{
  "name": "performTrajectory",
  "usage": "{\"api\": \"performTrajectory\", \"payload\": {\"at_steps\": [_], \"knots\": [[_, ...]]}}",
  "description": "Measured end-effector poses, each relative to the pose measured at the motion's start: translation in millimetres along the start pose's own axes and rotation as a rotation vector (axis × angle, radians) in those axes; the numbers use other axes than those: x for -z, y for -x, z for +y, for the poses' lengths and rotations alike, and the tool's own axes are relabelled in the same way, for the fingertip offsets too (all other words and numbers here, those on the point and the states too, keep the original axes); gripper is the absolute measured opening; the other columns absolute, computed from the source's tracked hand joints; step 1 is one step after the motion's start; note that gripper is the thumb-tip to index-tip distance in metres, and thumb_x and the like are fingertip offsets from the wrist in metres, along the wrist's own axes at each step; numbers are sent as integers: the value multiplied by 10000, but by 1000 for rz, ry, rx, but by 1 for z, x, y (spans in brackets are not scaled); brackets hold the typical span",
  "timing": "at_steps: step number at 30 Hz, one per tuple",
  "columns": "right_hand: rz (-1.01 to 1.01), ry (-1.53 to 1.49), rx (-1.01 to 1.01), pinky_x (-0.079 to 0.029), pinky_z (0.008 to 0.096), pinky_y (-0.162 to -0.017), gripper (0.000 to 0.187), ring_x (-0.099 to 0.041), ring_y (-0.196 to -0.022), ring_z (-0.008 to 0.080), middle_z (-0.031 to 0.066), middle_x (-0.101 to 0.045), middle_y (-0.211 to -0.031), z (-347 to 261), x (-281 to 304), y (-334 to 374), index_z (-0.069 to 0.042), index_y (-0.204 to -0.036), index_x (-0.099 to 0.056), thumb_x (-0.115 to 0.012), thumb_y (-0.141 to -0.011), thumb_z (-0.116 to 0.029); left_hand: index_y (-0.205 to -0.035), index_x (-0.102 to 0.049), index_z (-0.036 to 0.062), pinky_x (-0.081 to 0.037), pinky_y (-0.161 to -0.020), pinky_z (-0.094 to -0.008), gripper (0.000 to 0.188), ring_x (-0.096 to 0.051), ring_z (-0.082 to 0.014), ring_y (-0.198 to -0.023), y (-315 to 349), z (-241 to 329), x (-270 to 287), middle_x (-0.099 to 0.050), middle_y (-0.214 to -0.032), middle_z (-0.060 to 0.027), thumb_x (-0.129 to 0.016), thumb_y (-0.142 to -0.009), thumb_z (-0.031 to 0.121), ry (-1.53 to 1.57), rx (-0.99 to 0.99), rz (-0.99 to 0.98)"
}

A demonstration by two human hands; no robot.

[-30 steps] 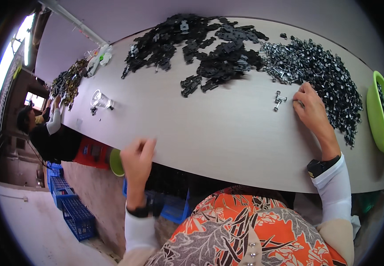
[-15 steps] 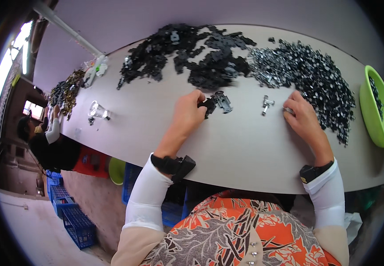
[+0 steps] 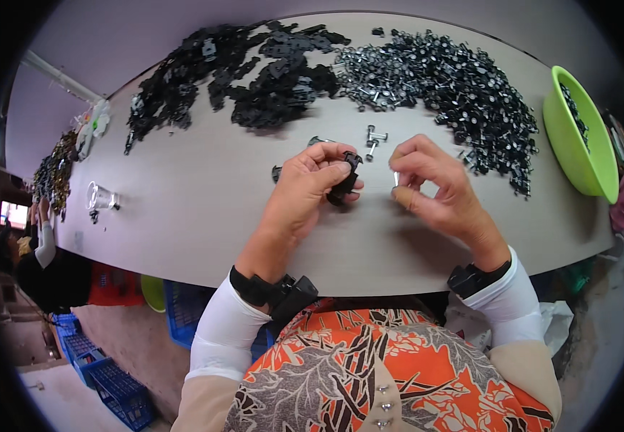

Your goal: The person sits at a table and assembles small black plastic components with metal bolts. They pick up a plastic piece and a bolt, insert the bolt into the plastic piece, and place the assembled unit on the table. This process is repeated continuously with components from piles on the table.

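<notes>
The left hand [image 3: 315,176] has its thumb pressed over a dark plate part [image 3: 344,186], the fingers curled beneath it, just in from the counter's [image 3: 204,209] near edge and left of the other hand. The right hand [image 3: 433,186] has thumb and index finger drawn almost together around a slim silver pin [image 3: 397,179], the rest of its fingers bent; the pin is small and partly covered, so which end points up is hard to tell. Pin and plate are apart, with a short gap between the hands. Such a narrow pin could slip or turn if the pinch loosens, and the plate could tilt if pushed off-centre, since the left thumb appears to bear on one side of it. Just beyond the gap lie a few loose pins [image 3: 376,137], which a knuckle could knock in a forward reach. The heap of pins [image 3: 463,93] limits travel at far right, backed by a green basin [image 3: 578,144]; the heap of black plates [image 3: 279,86] bounds the far side. Room is widest to the left, toward a clear cup [image 3: 102,196], while the near edge runs close before the wrists, where a dropped pin could roll off.
</notes>
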State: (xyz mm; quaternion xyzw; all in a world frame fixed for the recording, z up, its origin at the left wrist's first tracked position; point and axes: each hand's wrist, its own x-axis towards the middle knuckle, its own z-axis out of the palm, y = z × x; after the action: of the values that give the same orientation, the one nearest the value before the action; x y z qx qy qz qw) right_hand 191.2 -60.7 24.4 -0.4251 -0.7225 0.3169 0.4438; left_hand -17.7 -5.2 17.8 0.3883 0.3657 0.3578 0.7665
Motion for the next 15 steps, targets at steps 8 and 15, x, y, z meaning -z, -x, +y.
{"api": "performTrajectory", "payload": {"at_steps": [8, 15], "knots": [[130, 44, -29, -497, 223, -524, 293, -611, -714, 106, 75, -541, -982, -10, -10, 14, 1, -994, -584, -633, -722, 98, -919, -564, 8, -442, -427, -193, 139, -577, -105, -546, -22, -15, -16, -624, -809, -56, -636, -801, 5, 47, -19, 12], [127, 240, 127, -514, 261, -518, 327, -613, -659, 174, 103, -544, -970, 8, -12, 13, -17, -1010, -581, -644, -708, 93, -1098, -494, -28, -522, -481, -241, 310, -638, -168, -611, -15, -16, -21, -610, -877, -118, -585, -805, 16, 50, 193, -233]]}}
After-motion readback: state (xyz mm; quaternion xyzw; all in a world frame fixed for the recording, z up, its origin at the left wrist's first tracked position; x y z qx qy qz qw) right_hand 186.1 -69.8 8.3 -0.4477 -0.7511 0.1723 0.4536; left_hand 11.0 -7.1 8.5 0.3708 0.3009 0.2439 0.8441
